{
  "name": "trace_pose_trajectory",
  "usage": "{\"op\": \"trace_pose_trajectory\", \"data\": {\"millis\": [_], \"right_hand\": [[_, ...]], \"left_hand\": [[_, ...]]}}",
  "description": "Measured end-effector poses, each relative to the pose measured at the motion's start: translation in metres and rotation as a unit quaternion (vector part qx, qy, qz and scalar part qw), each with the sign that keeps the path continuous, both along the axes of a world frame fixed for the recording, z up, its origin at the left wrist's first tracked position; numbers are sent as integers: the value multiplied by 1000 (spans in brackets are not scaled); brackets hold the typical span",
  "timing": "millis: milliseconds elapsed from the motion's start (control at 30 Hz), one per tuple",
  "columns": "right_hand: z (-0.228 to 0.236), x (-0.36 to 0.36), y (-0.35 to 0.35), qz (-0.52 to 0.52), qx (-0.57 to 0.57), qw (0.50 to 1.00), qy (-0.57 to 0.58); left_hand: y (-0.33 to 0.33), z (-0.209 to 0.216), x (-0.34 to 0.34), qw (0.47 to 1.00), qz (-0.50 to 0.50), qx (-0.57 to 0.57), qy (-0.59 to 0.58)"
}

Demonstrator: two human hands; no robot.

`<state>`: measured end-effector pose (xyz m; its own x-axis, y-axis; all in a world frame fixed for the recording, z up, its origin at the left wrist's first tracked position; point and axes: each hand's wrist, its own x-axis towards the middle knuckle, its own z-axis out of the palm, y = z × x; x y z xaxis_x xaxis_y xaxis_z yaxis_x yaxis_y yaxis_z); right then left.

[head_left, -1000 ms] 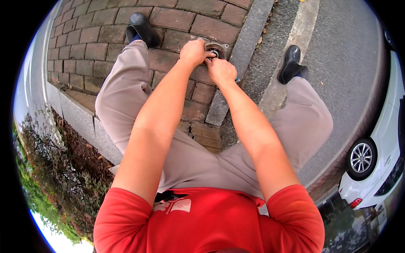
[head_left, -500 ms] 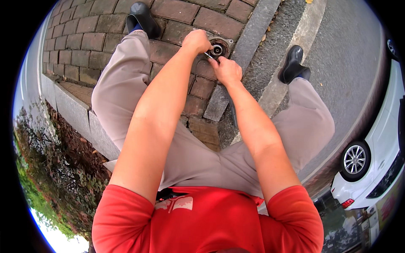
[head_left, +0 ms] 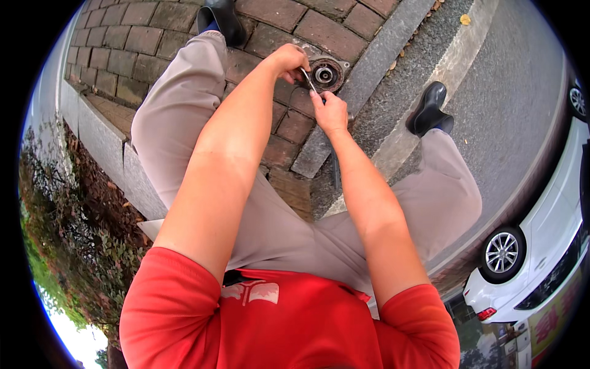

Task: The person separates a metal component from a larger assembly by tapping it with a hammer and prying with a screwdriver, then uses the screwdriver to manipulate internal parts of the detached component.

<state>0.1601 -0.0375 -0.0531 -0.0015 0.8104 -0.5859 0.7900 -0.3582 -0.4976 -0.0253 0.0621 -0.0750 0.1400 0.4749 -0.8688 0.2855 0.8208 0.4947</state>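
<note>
The left hand, above the middle of the frame, has its fingers curled in and appears to pinch the upper end of a thin metal tool. The right hand, lower and further right, is closed with thumb and fingers on the tool's lower end. The grip is small on both sides, so the tool could slip if either hand pulls unevenly or if its surface is greasy, and a slip could knock the fingers against the hard rim of the round metal part. That part could also rock or turn, since neither hand visibly steadies it and I see nothing clamping it.

The metal part lies in the upper middle of the frame, just right of the left hand and just above the right hand's fingertips; whether those touch its rim I cannot tell. It sits on the brick paving, near the stone strip that slants down from the upper right, with the grey road beyond
</note>
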Motion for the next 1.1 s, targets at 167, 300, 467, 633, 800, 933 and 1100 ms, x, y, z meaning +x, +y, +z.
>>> {"op": "trace_pose_trajectory", "data": {"millis": [167, 300, 467, 633, 800, 933, 1100], "right_hand": [[-13, -8, -17, -59, 38, 997, 23], [-9, -11, -14, -63, 29, 998, -3], [-11, -8, -13, -50, 16, 999, 2], [-20, -1, -15, -58, 11, 995, 74], [-25, 2, -19, -84, 8, 991, 107], [-20, 3, -20, -77, 41, 992, 91], [-13, 1, -13, -41, 113, 989, 84]], "left_hand": [[2, 3, 9, 1000, -15, -11, 21], [3, 6, 15, 998, -31, -16, 60], [8, -4, 8, 997, -28, -64, 25], [11, -29, -1, 987, -40, -151, -23], [-3, -31, -1, 980, 28, -161, -114], [-5, -30, -10, 964, 127, -189, -134], [-3, -24, 1, 994, 101, -48, 7]]}}
